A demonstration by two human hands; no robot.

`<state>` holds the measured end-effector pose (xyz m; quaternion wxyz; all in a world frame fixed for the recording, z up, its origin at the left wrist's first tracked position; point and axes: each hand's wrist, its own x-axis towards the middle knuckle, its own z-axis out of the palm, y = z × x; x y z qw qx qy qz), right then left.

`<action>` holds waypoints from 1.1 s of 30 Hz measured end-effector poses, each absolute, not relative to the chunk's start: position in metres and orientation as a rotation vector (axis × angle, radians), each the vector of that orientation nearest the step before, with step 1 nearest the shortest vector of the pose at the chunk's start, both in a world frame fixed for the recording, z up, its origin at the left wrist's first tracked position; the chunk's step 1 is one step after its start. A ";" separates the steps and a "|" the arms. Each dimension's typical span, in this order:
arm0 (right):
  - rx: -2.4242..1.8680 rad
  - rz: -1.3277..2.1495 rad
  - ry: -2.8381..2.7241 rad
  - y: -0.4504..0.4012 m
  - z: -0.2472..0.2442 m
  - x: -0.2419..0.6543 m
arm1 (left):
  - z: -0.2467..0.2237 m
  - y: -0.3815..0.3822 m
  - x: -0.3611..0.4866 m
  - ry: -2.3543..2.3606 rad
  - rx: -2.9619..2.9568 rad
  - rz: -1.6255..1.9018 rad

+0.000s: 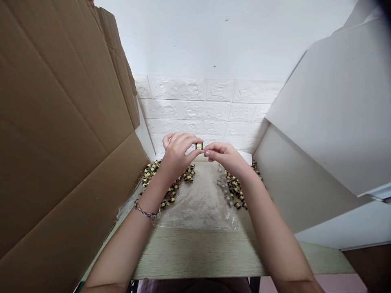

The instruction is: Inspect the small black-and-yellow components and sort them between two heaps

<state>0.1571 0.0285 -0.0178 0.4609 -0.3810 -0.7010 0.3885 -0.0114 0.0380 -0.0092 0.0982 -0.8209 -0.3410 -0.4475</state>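
My left hand point(179, 154) grasps 1 small part point(199, 146), black at its ends and yellow in the middle, between thumb and fingers, raised over the tabletop and seen just past its far edge. My right hand point(227, 156) is at the part's lower right, thumb and forefinger together; whether they pinch something thin is too small to tell. A bracelet point(149, 214) circles my left wrist.

Beneath, a clear plastic sheet point(198, 203) lies mid-tabletop point(201, 254), short of the near edge. Similar parts lie in 2 heaps: the left heap point(149, 173), partly behind my forearm, toward the tabletop's left edge, and the right heap point(235, 187) toward its right edge, some pieces showing through the plastic.

I would judge this somewhere midway: 1 part in hand, many in both heaps. Which heap is done and which is left, I cannot tell; they look alike from here.

Brown cardboard point(61, 122) stands along the left edge, a white panel point(330, 101) along the right.
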 end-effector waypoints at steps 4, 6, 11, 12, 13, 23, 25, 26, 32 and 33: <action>-0.988 0.920 -1.750 0.027 -0.016 0.158 | -0.009 0.038 -0.012 -1.015 -2.421 -1.332; -1.014 0.893 -1.758 0.026 -0.016 0.160 | -0.009 0.038 -0.011 -1.024 -2.420 -1.331; -1.020 0.878 -1.782 0.026 -0.016 0.162 | -0.008 0.038 -0.011 -1.025 -2.423 -1.332; -1.009 0.884 -1.787 0.026 -0.016 0.162 | -0.008 0.038 -0.011 -1.023 -2.420 -1.334; -0.997 0.892 -1.794 0.026 -0.016 0.162 | -0.008 0.038 -0.012 -1.020 -2.417 -1.336; -0.948 0.963 -1.831 0.030 -0.021 0.162 | -0.009 0.038 -0.011 -1.033 -2.416 -1.323; -0.930 0.996 -1.818 0.030 -0.021 0.162 | -0.009 0.038 -0.011 -1.026 -2.413 -1.329; -0.919 1.017 -1.810 0.030 -0.020 0.163 | -0.010 0.038 -0.011 -1.021 -2.411 -1.332; -0.886 1.107 -1.850 0.027 -0.018 0.163 | -0.010 0.039 -0.011 -1.021 -2.407 -1.341; -0.882 1.100 -1.853 0.028 -0.019 0.163 | -0.010 0.039 -0.011 -1.024 -2.409 -1.339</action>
